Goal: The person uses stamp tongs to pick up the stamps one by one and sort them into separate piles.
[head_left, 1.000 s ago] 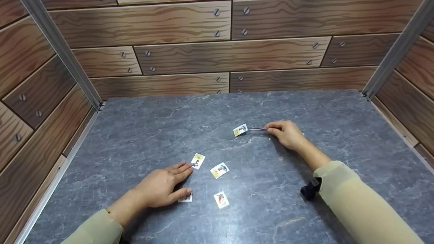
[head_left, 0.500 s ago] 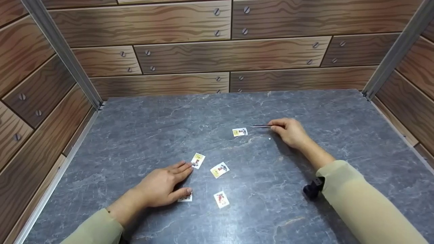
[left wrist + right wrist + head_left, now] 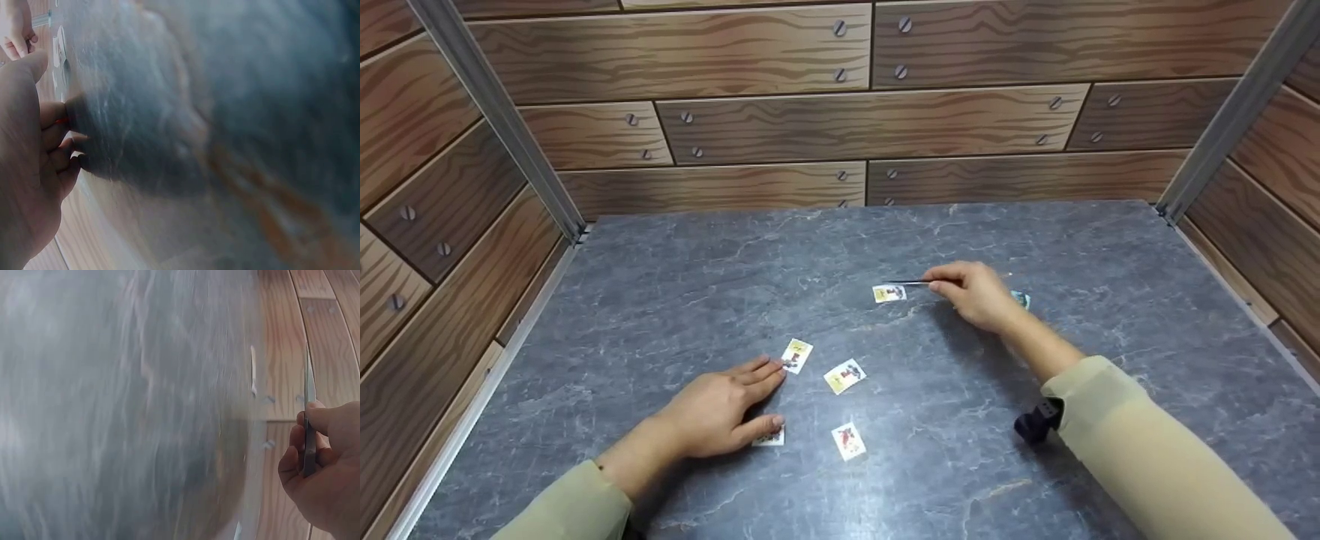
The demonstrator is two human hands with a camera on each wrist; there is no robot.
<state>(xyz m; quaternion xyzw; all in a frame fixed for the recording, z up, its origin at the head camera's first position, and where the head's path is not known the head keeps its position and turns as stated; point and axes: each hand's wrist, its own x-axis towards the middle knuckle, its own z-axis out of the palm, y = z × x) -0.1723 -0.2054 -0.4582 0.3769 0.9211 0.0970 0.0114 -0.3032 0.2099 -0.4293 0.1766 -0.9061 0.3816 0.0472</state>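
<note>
My right hand (image 3: 971,292) pinches a pair of slim metal tweezers (image 3: 310,391) between thumb and fingers. In the head view the tweezers' tips point left, over or just above the far edge of a small yellow-and-white picture card (image 3: 889,294); whether they touch it I cannot tell. My left hand (image 3: 716,412) rests on the table with fingers extended. Its fingertips meet the corner of another yellow-and-white card (image 3: 796,356), and the thumb lies over part of a white card (image 3: 769,437). Two more cards, one yellow-and-white (image 3: 845,376), one red-and-white (image 3: 849,441), lie right of that hand.
A small teal printed piece (image 3: 1021,299) shows partly behind my right wrist. The grey marbled table (image 3: 720,277) is bounded by wood-patterned walls (image 3: 765,127) at the back and both sides, with metal posts (image 3: 499,112) at the corners.
The far card, tilted up at the tweezers' tips a second ago, now lies flat on the table. My right hand drew back right, then came left over it again. The left hand stayed put.
</note>
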